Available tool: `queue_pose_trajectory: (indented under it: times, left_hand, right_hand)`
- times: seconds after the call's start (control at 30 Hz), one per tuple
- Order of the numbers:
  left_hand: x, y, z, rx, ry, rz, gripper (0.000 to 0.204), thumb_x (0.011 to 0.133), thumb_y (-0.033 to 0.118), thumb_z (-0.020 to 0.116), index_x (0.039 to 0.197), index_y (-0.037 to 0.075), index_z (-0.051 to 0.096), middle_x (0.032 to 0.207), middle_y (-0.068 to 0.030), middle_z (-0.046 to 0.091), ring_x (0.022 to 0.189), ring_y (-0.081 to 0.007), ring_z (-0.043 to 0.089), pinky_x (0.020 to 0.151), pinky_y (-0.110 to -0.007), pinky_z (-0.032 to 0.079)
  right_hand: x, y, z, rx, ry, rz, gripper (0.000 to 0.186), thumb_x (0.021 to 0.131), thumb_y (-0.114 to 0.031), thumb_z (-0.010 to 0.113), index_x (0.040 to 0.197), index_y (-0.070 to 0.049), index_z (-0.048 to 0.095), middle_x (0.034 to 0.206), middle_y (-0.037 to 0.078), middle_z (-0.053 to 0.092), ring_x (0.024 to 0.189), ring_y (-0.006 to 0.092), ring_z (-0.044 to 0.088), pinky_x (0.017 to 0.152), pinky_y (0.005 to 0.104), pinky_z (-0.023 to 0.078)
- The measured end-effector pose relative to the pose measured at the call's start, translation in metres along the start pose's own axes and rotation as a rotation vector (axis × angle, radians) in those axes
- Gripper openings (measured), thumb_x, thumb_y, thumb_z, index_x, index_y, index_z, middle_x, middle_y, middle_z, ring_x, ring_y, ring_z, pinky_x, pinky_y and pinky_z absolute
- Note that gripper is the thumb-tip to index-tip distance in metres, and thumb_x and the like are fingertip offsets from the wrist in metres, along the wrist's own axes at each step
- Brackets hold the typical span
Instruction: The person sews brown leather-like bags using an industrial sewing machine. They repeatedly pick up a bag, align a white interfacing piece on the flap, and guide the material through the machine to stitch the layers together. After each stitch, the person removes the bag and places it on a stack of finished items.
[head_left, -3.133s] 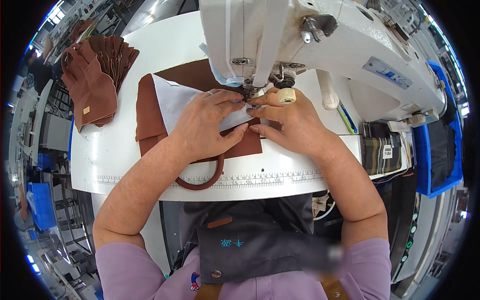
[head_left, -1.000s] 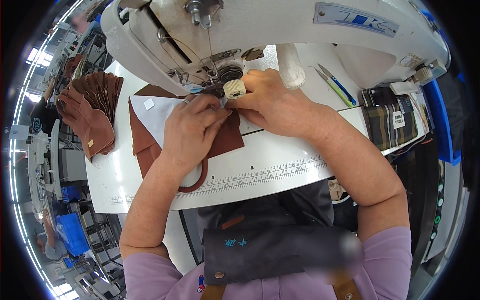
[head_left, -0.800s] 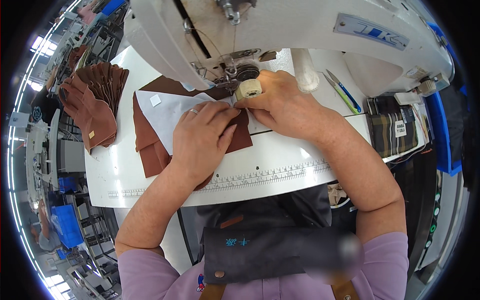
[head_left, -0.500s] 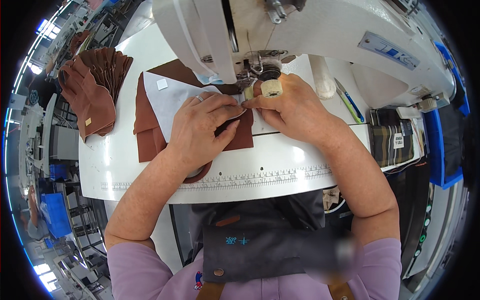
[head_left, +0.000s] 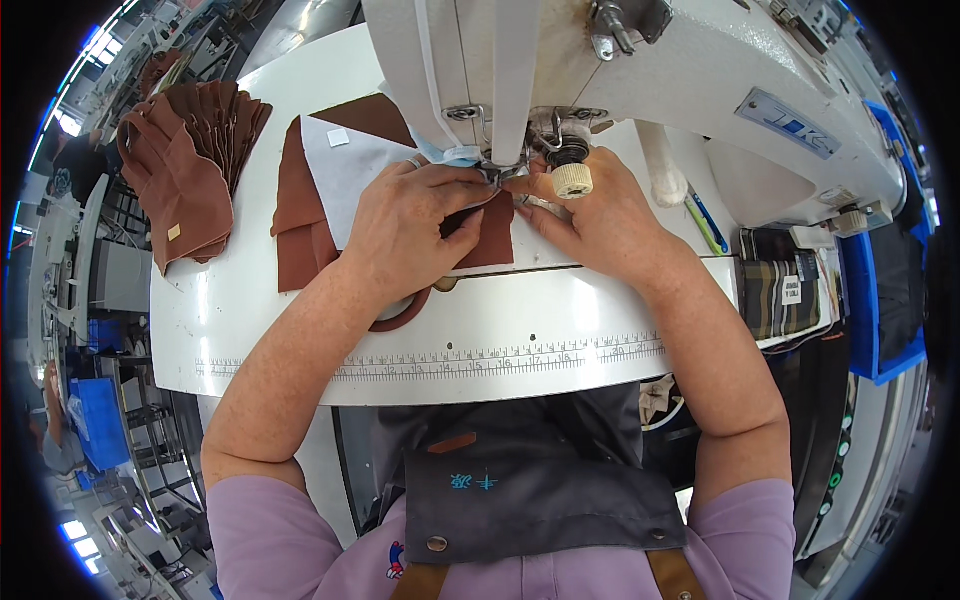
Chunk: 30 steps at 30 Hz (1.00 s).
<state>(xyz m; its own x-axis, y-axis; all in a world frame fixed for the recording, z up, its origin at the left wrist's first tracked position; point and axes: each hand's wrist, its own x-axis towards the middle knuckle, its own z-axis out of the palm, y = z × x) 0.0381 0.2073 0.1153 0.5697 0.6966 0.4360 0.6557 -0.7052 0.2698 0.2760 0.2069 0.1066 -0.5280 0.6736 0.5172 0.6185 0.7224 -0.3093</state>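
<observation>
A brown leather-like piece [head_left: 296, 215] with a white sheet [head_left: 340, 172] on top lies beneath the sewing machine [head_left: 470, 60]. My left hand [head_left: 415, 215] rests over both, its fingers closed on the brown piece's edge just left of the presser foot. My right hand [head_left: 608, 215] is bent around the foot's right side, beside a cream knob [head_left: 573, 180]. Its index fingertip meets the left fingers at the edge; what its other fingers grip is partly hidden behind the knob. A dark red curved loop [head_left: 408, 315] shows beneath my left wrist.
A fanned stack of brown pieces [head_left: 185, 175] sits at the table's left. To the right are a white cone [head_left: 662, 165], a blue-and-green tool [head_left: 708, 222] and folded plaid cloth [head_left: 775, 285]. A ruler strip [head_left: 480, 362] runs along the near edge; a blue bin [head_left: 880, 340] stands far right.
The brown piece and white sheet have moved away from me, with the dark red loop. Both hands keep close to the presser foot. The whole view has shifted slightly.
</observation>
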Motion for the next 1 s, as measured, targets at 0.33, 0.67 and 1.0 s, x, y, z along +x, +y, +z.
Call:
queue_pose_trajectory:
  times: [0.33, 0.67, 1.0]
  left_hand:
    - [0.004, -0.002, 0.006, -0.079, 0.11, -0.006, 0.013, 0.079, 0.009, 0.073, 0.09, 0.008, 0.079, 0.086, -0.0046, 0.077, 0.07, -0.0234, 0.065, 0.072, -0.034, 0.051]
    - [0.003, -0.005, 0.006, -0.071, 0.099, -0.02, 0.015, 0.077, 0.009, 0.074, 0.091, 0.009, 0.08, 0.082, -0.0064, 0.076, 0.07, -0.0248, 0.063, 0.072, -0.036, 0.052]
    - [0.005, -0.005, 0.005, -0.1, 0.074, -0.054, 0.017, 0.077, 0.009, 0.074, 0.093, 0.008, 0.08, 0.084, -0.0076, 0.076, 0.074, -0.0274, 0.066, 0.075, -0.036, 0.054]
  right_hand:
    - [-0.005, 0.017, 0.003, 0.707, 0.001, 0.58, 0.019, 0.095, -0.022, 0.071, 0.101, -0.005, 0.068, 0.095, 0.002, 0.068, 0.081, 0.0137, 0.063, 0.076, 0.031, 0.052]
    - [0.0, -0.016, -0.015, 0.784, 0.245, 0.553, 0.041, 0.106, -0.041, 0.053, 0.103, -0.002, 0.062, 0.089, 0.004, 0.063, 0.077, 0.0117, 0.055, 0.087, 0.0301, 0.048]
    - [0.005, -0.007, -0.001, 0.794, 0.367, 0.511, 0.045, 0.107, -0.04, 0.051, 0.101, 0.004, 0.059, 0.081, 0.007, 0.064, 0.07, 0.0112, 0.053, 0.073, 0.0275, 0.049]
